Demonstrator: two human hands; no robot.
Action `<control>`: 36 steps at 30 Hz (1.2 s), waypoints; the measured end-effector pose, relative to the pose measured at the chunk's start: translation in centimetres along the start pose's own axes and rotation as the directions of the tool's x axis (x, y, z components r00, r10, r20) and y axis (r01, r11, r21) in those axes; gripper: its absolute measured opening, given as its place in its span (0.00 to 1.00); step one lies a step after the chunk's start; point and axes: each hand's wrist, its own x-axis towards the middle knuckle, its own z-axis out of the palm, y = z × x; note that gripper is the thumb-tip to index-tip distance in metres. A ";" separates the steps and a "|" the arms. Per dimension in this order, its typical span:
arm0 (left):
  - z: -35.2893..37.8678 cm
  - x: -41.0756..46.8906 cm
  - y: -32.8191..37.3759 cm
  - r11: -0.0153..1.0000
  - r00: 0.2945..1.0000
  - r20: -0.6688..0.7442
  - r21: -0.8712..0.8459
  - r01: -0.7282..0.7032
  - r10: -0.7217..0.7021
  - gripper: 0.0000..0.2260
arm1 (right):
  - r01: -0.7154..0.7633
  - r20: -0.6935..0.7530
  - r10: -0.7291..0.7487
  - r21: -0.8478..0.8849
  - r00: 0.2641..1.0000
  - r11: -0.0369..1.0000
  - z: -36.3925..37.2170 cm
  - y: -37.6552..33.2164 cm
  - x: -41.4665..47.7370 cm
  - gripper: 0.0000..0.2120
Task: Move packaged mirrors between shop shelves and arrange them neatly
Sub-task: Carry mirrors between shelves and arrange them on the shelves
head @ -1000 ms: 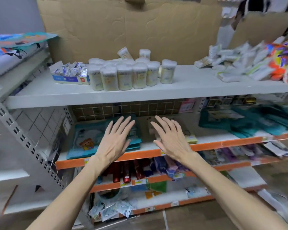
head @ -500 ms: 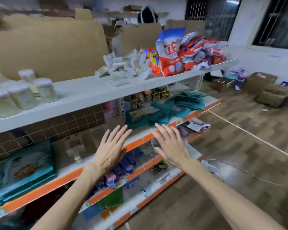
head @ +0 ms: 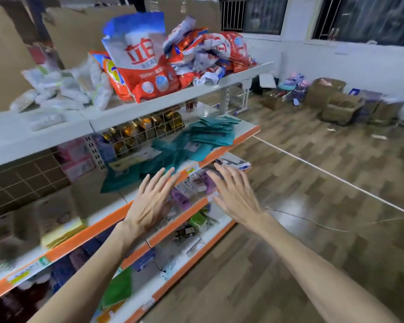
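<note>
Head view: left hand and right hand, fingers spread, hold nothing; a detergent bag on the top shelf reads "立白".

Mirrors: packaged mirrors, flat packs with shiny faces that give back brown and grey tones; one pack shows a pale yellow edge.
Sharpness: badly blurred, so their number and outlines cannot be told.
Pose: lying low on the board; the exact tilt is unclear.
Place: left part of the second shelf, close behind its orange front strip and directly below the top shelf.
Shelves: white boards in stepped tiers; the top one has a plain white edge, the lower shelves have orange strips with price labels.
</note>
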 end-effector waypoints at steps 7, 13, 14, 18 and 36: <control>4.2 9.5 1.2 0.997 1.000 -0.003 -0.066 0.029 -0.029 0.36 | 0.007 0.051 -0.008 0.008 0.999 1.000 4.7 7.1 4.5 0.29; 6.1 17.7 0.2 0.993 0.996 -0.042 -0.091 0.079 -0.083 0.33 | 0.054 0.072 -0.054 0.005 0.996 0.999 6.7 12.7 11.4 0.27; 6.3 18.7 -0.2 0.992 0.995 -0.050 -0.095 0.082 -0.087 0.33 | 0.051 0.062 -0.052 0.010 0.997 0.999 7.1 13.5 12.7 0.27; 6.9 20.4 -1.9 0.986 0.988 -0.054 -0.092 0.141 -0.146 0.32 | 0.097 0.047 -0.099 0.037 0.994 0.995 9.3 15.0 16.6 0.29; 10.4 21.0 -10.7 0.814 0.812 0.106 -0.029 0.580 -0.574 0.30 | 0.320 -0.036 -0.319 0.174 0.947 0.931 19.2 15.7 32.4 0.28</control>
